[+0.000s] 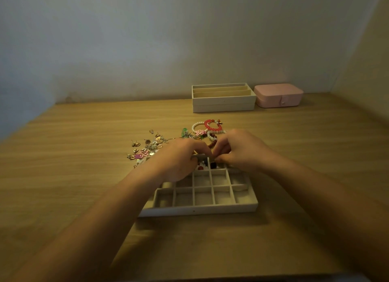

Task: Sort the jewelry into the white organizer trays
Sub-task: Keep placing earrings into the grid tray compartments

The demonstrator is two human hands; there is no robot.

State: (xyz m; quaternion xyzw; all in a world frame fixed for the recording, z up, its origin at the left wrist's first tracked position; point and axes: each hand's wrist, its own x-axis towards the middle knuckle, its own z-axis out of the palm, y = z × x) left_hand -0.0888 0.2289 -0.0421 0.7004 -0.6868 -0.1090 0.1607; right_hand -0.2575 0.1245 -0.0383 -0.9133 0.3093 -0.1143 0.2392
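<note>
Left hand [179, 158] and right hand [242, 149], fingers curled, over tray [197, 210]

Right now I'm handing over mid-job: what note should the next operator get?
Left hand and right hand: fingers curled, tips meeting over the far row of the grid tray; whether they pinch anything is hidden.
Done: a few red, white and dark pieces sit in its far compartments; nearer cells look empty.
Left: the earring pile beyond the tray's left corner and the bead bracelets behind the hands.
Slotted tray and pink case stand at the back.
</note>
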